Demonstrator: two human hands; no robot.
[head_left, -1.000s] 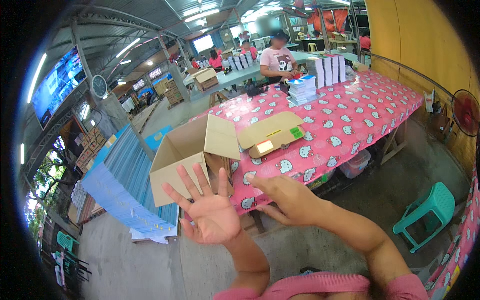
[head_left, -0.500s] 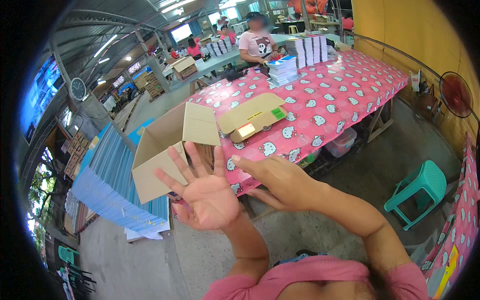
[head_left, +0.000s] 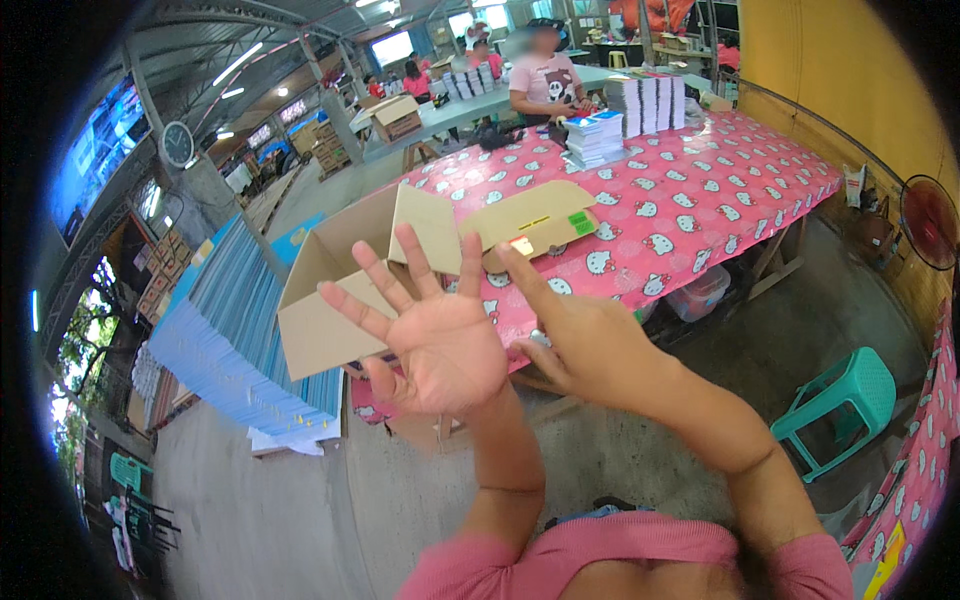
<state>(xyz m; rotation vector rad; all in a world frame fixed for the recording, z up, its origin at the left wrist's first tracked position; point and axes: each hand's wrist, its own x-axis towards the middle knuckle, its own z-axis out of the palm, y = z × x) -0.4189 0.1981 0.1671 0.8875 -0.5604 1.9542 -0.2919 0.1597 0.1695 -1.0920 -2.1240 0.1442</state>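
My left hand [head_left: 445, 345] is raised in the middle of the view, palm toward me, fingers spread and nothing in it. Beside it on the right, my right hand [head_left: 600, 345] shows its back, index finger stretched out toward the left hand's fingertips. A gap remains between the two hands. The right thumb sits lower, apart from the index finger; its other fingers are mostly hidden. Behind my left hand stands an open cardboard box [head_left: 335, 335] with its flaps out. A flattened cardboard piece [head_left: 530, 212] with green and yellow labels lies on the pink-covered table [head_left: 690, 215].
A tall stack of blue-edged sheets [head_left: 240, 340] stands left of the box. Stacked books [head_left: 595, 140] are at the table's far side, near a person in a pink shirt [head_left: 545, 85]. At right are a green stool [head_left: 840, 405] and a fan [head_left: 928, 222]. A plastic bin [head_left: 700, 292] sits under the table.
My right index finger has swung upward to point more steeply, and the hand has risen slightly. My left hand has moved up and right, still spread. The whole view has shifted a little.
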